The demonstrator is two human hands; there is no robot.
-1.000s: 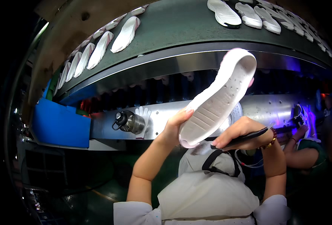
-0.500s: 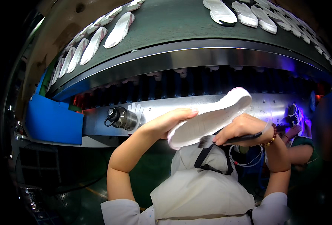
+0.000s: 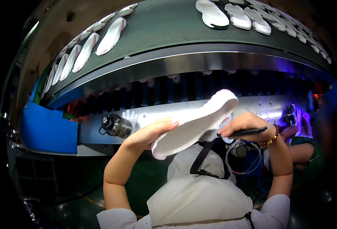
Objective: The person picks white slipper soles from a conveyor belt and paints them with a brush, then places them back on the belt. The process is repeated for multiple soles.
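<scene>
My left hand (image 3: 153, 134) grips a white shoe sole (image 3: 189, 131) at its lower left end, thumb on the upper edge. The sole is tilted, its hollow inner side facing me and its other end raised to the right. In my right hand (image 3: 248, 124) is a brush with a black handle (image 3: 250, 132). Its pale bristles (image 3: 208, 136) are at the near edge of the sole's inner side; whether they touch cannot be made out. Behind the right fingers shows part of another white and pink piece (image 3: 225, 123), mostly hidden.
Rows of white soles (image 3: 109, 36) lie on a green belt (image 3: 164, 26) beyond a metal rail. A bottle (image 3: 116, 126) and a white glove (image 3: 130, 115) rest on the metal shelf (image 3: 157, 110). At right are a coiled cable (image 3: 235, 168) and a co-worker's hand (image 3: 289, 131) by a shoe (image 3: 293, 114).
The whole view has shifted a little. My left hand and the sole have moved left, so the brush is now farther along the sole toward its right end.
</scene>
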